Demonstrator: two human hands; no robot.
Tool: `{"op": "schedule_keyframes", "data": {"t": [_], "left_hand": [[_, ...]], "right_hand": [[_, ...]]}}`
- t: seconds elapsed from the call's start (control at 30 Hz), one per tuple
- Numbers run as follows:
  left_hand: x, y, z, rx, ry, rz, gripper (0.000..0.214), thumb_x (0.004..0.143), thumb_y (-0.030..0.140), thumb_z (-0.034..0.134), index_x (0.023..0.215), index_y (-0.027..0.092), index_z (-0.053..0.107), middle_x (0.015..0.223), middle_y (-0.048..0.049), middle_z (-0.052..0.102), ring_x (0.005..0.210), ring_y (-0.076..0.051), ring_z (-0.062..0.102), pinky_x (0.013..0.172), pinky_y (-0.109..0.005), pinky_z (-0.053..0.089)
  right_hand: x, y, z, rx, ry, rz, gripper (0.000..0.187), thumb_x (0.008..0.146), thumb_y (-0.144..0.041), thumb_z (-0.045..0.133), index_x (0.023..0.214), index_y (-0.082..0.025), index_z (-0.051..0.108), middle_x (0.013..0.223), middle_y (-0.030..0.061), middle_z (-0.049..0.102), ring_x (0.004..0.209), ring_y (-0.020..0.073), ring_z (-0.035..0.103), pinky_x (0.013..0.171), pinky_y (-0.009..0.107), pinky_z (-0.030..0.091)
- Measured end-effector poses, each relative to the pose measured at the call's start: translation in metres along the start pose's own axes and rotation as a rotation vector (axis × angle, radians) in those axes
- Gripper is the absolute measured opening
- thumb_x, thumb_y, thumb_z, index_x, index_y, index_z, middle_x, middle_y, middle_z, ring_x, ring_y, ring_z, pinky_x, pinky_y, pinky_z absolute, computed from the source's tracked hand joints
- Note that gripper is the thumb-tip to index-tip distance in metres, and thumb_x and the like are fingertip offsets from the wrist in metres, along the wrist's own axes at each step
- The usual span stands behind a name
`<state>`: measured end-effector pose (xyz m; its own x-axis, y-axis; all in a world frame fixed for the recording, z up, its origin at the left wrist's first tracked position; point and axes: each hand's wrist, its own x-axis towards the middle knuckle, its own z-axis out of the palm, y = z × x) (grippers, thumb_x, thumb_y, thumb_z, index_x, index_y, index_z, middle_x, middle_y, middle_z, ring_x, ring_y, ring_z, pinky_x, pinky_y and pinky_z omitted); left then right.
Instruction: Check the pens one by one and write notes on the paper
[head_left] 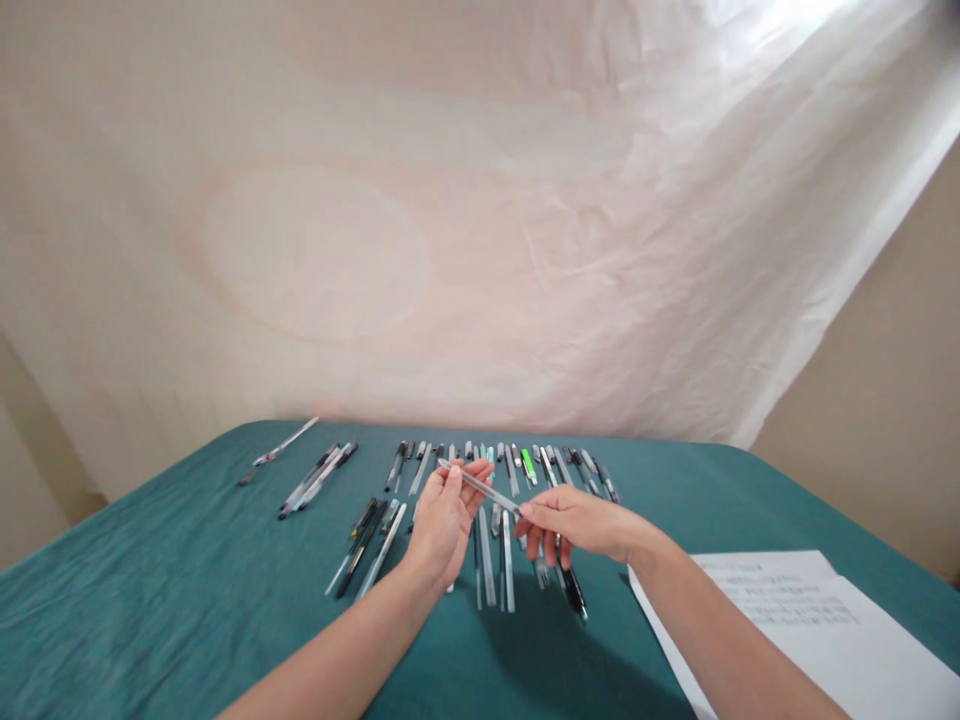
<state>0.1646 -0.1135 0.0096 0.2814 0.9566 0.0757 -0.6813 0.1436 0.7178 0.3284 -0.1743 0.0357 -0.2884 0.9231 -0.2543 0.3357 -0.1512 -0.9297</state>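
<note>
Between my two hands a slim translucent pen (484, 489) is held in the air, slanting down to the right. The thumb and fingers of my left hand (444, 520) grip its upper left end, while my right hand (566, 522) pinches the lower right end. Beneath and around them lie many pens in two rough rows. A clear pen (487, 558) and another beside it lie under my hands. A black pen (574, 594) pokes out below my right hand, and a bright green pen (529, 466) lies in the back row. My hands cover part of the front row.
Everything lies on a dark green tablecloth (187, 580). Printed white paper (795, 610) is at the right, partly under my right forearm. At the left are a small group of pens (319, 480) and a lone long pen (281, 448). A pale sheet (450, 250) hangs behind the table.
</note>
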Motion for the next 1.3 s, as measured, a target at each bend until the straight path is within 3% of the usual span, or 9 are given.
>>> {"op": "schedule_keyframes", "data": {"t": [0.1,0.37,0.57,0.67,0.83,1.0,1.17,1.3], "left_hand": [[0.001,-0.001,-0.002,-0.011,-0.015,0.026,0.002,0.087,0.016,0.044,0.089,0.017,0.043,0.096,-0.0107,0.066,0.097,-0.019,0.060,0.091,-0.037,0.042],[0.001,0.000,-0.005,-0.007,-0.015,0.019,0.004,0.086,0.017,0.047,0.083,0.017,0.044,0.095,-0.0081,0.066,0.097,-0.019,0.060,0.089,-0.036,0.043],[0.003,0.003,-0.005,-0.003,-0.011,0.002,0.008,0.085,0.017,0.050,0.079,0.017,0.044,0.090,-0.0085,0.067,0.093,-0.018,0.062,0.087,-0.033,0.045],[0.003,0.003,-0.005,-0.003,-0.006,0.006,0.008,0.084,0.016,0.050,0.079,0.016,0.044,0.090,-0.0087,0.067,0.092,-0.018,0.062,0.087,-0.034,0.045],[0.001,0.003,-0.003,0.003,-0.027,0.019,0.011,0.083,0.018,0.053,0.078,0.017,0.043,0.089,-0.0090,0.068,0.094,-0.019,0.062,0.087,-0.035,0.045],[0.002,0.005,-0.005,0.014,-0.029,0.022,0.014,0.081,0.020,0.056,0.077,0.017,0.043,0.088,-0.0084,0.068,0.092,-0.019,0.063,0.087,-0.036,0.045],[0.003,0.005,-0.006,0.011,-0.042,0.040,0.016,0.081,0.022,0.057,0.077,0.017,0.042,0.090,-0.0091,0.068,0.093,-0.019,0.062,0.088,-0.036,0.044],[0.004,0.006,-0.005,0.003,-0.023,0.040,0.015,0.081,0.021,0.056,0.076,0.017,0.043,0.090,-0.0090,0.068,0.092,-0.019,0.063,0.087,-0.036,0.045]], "right_hand": [[0.006,0.007,-0.002,0.010,0.054,-0.040,0.044,0.076,-0.056,0.048,0.078,-0.013,0.059,0.063,0.0010,0.061,0.046,0.0069,0.052,0.040,0.016,0.039],[0.012,0.008,-0.001,0.036,0.214,-0.113,0.047,0.080,-0.055,0.041,0.077,-0.012,0.059,0.059,0.0016,0.059,0.045,0.0068,0.049,0.040,0.016,0.038],[0.012,0.006,0.001,-0.013,0.281,-0.200,0.033,0.076,-0.048,0.054,0.073,-0.015,0.056,0.062,-0.0013,0.058,0.048,0.0063,0.047,0.043,0.016,0.039],[0.013,0.006,0.001,-0.052,0.288,-0.188,0.036,0.074,-0.051,0.055,0.075,-0.015,0.056,0.066,-0.0001,0.060,0.050,0.0075,0.050,0.042,0.017,0.040],[0.015,0.009,0.000,-0.043,0.303,-0.096,0.052,0.082,-0.057,0.035,0.069,-0.012,0.057,0.054,0.0014,0.058,0.042,0.0073,0.049,0.038,0.017,0.037],[0.013,0.006,-0.002,-0.041,0.356,-0.166,0.036,0.073,-0.051,0.057,0.073,-0.015,0.054,0.059,-0.0024,0.057,0.046,0.0065,0.048,0.040,0.016,0.038],[0.013,0.007,0.000,0.026,0.253,-0.084,0.051,0.080,-0.059,0.039,0.075,-0.012,0.058,0.059,0.0015,0.059,0.044,0.0070,0.049,0.039,0.017,0.037],[0.013,0.007,0.001,0.023,0.302,-0.180,0.038,0.073,-0.052,0.056,0.073,-0.014,0.054,0.060,-0.0023,0.057,0.046,0.0060,0.048,0.041,0.016,0.039]]}}
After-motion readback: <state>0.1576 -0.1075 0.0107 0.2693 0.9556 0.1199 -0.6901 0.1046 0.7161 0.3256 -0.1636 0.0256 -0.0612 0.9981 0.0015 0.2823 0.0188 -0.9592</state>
